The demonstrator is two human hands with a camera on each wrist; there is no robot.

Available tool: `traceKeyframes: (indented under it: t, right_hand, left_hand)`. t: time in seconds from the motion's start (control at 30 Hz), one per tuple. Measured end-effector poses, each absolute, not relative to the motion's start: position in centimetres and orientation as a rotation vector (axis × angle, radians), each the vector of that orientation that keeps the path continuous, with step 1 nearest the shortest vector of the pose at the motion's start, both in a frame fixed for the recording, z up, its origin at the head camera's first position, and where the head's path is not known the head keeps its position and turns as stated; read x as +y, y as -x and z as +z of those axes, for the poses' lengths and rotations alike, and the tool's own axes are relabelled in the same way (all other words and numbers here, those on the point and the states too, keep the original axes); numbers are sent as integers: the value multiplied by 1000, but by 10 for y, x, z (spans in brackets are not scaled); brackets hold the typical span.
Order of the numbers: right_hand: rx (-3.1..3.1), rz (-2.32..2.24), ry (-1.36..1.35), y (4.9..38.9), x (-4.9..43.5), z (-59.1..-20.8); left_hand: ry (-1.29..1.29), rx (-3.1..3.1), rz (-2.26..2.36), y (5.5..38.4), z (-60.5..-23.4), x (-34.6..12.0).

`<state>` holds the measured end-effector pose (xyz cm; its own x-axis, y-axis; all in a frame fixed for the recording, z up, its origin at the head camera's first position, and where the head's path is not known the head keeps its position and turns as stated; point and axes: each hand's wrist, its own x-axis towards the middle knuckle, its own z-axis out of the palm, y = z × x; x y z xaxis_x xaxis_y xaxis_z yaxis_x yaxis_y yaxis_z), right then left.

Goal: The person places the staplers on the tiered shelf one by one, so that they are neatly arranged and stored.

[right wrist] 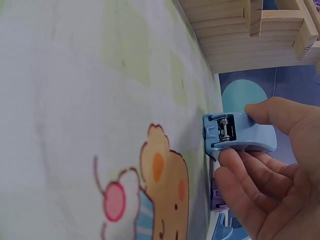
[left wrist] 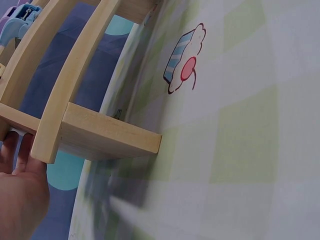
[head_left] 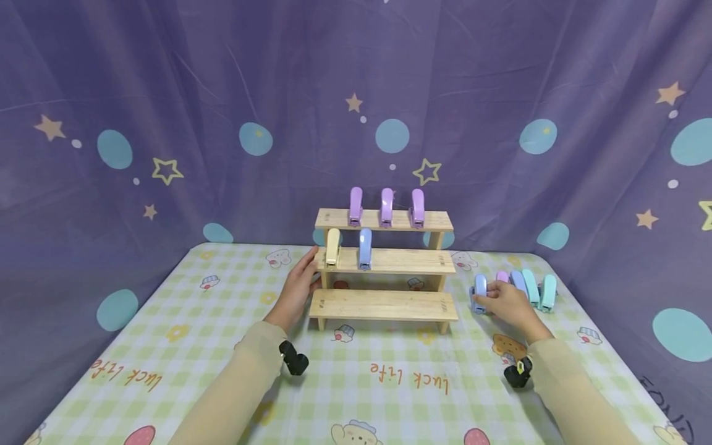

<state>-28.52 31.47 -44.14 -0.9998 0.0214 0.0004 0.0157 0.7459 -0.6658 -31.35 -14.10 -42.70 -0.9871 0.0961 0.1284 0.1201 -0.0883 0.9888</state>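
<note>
Hands [head_left: 297,289] [head_left: 508,304], rounded blue stapler [right wrist: 257,134], wooden rack [head_left: 384,303]

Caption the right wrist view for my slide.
Right hand pinches a blue stapler between thumb and fingers, wooden rack nearby.

The right grip [right wrist: 295,187] pinches a blue stapler [right wrist: 257,134], thumb on one side and fingers on the other, its metal spring showing; whether its base touches the bench [right wrist: 65,120] is unclear. Just beside it, a purple stapler [right wrist: 218,197] and another blue piece [right wrist: 227,231] show partly behind the fingers. A wooden stand [right wrist: 225,40] rises near the blue stapler, before a dark blue curtain [right wrist: 295,82] with a teal spot.
</note>
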Motion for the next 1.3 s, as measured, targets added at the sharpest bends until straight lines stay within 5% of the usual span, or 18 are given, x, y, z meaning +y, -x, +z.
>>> traceKeyframes:
  t: [1.3]
  right_hand:
    - [-2776, 967, -142, 265, 298, -374]
  left_hand:
    - [253, -2113, -2301, 313, -426, -142]
